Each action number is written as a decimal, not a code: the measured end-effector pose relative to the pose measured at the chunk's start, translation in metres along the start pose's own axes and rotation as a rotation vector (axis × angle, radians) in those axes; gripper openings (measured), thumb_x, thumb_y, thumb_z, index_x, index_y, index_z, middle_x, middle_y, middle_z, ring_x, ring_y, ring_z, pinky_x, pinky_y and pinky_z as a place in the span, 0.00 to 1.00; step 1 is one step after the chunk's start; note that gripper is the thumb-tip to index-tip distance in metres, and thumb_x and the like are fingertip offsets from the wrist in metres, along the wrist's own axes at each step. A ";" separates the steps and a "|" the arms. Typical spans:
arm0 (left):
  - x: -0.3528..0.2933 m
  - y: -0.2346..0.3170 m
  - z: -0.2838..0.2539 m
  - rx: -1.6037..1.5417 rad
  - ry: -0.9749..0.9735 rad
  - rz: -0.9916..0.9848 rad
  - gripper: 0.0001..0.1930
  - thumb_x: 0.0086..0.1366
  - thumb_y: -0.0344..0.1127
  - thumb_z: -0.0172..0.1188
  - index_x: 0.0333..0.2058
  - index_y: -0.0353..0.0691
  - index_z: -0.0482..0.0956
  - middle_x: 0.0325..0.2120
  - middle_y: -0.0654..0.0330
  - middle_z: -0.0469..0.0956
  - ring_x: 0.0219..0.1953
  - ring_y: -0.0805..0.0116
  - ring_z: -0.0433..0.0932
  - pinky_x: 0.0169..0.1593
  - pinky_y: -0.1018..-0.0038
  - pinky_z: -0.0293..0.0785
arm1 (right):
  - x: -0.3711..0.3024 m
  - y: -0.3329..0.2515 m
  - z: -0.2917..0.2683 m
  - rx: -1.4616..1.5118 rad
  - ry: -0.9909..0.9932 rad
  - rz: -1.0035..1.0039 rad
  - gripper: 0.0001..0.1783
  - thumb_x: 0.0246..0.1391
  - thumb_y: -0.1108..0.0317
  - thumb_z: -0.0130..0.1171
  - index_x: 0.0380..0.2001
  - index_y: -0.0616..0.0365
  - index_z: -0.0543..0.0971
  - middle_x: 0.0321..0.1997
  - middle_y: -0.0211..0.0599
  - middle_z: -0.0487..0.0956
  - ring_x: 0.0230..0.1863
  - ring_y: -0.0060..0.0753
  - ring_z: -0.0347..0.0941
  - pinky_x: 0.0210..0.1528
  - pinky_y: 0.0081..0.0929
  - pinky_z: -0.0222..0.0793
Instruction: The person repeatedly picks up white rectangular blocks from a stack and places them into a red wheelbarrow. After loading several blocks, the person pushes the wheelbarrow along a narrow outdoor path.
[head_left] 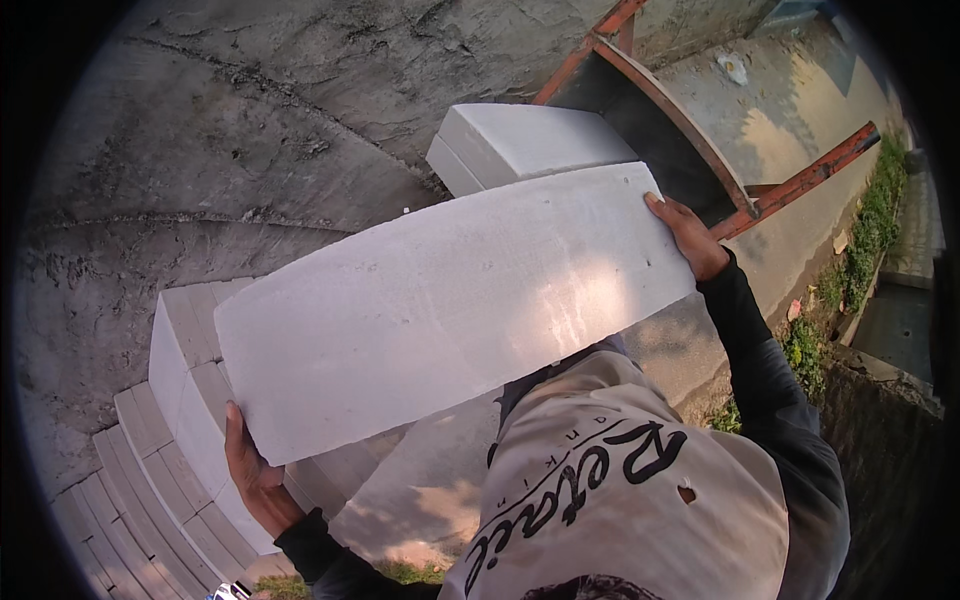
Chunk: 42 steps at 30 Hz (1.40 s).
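A large pale grey lightweight concrete block (440, 300) spans the space in front of my body, its broad face turned up toward me. My left hand (250, 470) grips its lower left end, thumb lying along the short edge. At the opposite end, my right hand (688, 232) clasps the short edge, with the thumb on the upper face. The fingers of both hands are mostly hidden beneath the block. Just beyond it, more pale blocks (540, 140) rest stacked on a dark metal cart (640, 100) with orange-red frame bars.
Stacks of similar blocks (185, 400) stand at the left, stepping down toward the lower left. A rough grey cement wall (250, 130) rises behind. The cart's orange-red handle (815, 180) juts out to the right. Grass (865, 235) edges the concrete path near a drain.
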<state>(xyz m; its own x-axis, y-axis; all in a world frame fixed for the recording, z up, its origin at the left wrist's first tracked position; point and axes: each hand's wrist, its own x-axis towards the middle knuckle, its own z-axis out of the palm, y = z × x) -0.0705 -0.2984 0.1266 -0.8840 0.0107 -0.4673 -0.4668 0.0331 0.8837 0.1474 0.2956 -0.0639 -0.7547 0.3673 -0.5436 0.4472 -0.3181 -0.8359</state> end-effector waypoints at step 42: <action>0.007 -0.241 0.298 0.089 0.219 -0.078 0.34 0.59 0.37 0.77 0.53 0.24 0.66 0.45 0.48 0.76 0.48 0.63 0.77 0.55 0.69 0.74 | 0.280 0.304 -0.109 -0.827 0.266 0.136 0.50 0.64 0.32 0.50 0.68 0.71 0.67 0.71 0.64 0.69 0.72 0.59 0.65 0.75 0.40 0.57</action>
<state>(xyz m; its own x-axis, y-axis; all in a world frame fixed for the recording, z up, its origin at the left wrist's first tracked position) 0.0432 -0.0089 -0.0974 -0.8341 -0.2121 -0.5093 -0.5386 0.1136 0.8348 0.1238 0.3968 -0.4788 -0.5792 0.5965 -0.5557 0.8071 0.3239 -0.4936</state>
